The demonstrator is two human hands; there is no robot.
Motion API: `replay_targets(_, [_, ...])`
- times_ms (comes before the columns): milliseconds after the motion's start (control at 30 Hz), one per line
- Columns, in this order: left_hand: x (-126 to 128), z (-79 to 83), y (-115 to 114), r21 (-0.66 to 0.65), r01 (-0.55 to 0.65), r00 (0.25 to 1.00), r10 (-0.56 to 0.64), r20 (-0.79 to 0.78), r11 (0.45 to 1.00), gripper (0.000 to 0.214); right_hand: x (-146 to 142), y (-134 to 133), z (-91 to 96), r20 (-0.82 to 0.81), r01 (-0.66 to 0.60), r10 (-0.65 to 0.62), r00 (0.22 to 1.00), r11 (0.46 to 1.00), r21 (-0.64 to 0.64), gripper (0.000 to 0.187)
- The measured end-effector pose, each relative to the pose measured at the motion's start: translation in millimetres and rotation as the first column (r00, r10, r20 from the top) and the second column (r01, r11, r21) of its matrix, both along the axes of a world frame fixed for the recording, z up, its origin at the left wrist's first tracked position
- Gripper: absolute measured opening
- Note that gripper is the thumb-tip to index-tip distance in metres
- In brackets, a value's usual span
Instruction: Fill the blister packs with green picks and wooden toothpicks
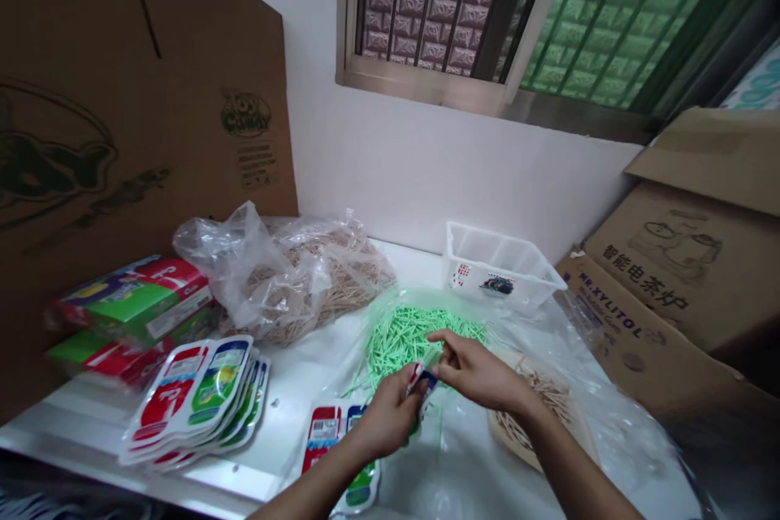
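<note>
My left hand (393, 414) is closed around a folded red, blue and white packet (420, 378), mostly covered by its fingers. Against the top of that packet, my right hand (472, 366) pinches a few light green sticks (432, 355). Behind both hands lies a heap of green sticks (396, 345) on clear plastic. Under my left forearm rests a flat twin packet (322, 429), one half red, the other blue and green. A stack of similar twin packets (204, 386) sits farther left. By my right wrist is a round tray of tan sticks (552, 398), partly hidden by the forearm.
A clear bag of tan sticks (329, 276) lies at the back. Red and green boxes (149, 301) are piled at left, before a large carton (213, 57). A white plastic basket (503, 272) stands by the wall; more cartons (688, 260) line the right side.
</note>
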State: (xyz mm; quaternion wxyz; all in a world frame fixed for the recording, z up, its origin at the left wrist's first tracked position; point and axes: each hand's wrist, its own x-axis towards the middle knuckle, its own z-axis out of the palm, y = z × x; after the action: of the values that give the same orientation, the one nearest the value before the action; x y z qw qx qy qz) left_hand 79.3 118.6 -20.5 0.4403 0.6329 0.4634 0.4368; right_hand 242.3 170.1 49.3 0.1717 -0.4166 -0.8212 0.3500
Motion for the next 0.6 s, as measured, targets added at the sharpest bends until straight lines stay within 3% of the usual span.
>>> replay_targets(67, [1, -2.0, -1, -0.133, 0.049, 0.972, -0.017, 0.236, 0.99, 0.029, 1, -1, -12.5, -0.19, 0.058, -0.082, 0.978, 0.991, -0.124, 0.018])
replay_targets(200, [3, -3.8, -3, -0.261, 0.131, 0.903, -0.007, 0.429, 0.957, 0.034, -1, -9, -29.0, -0.355, 0.105, -0.183, 0.917, 0.968, -0.228, 0.027])
replay_targets(600, [6, -2.9, -11, -0.362, 0.13, 0.843, 0.089, 0.53, 0.923, 0.034, -4, -20, -30.1, -0.305, 0.256, -0.293, 0.906, 0.954, -0.156, 0.029])
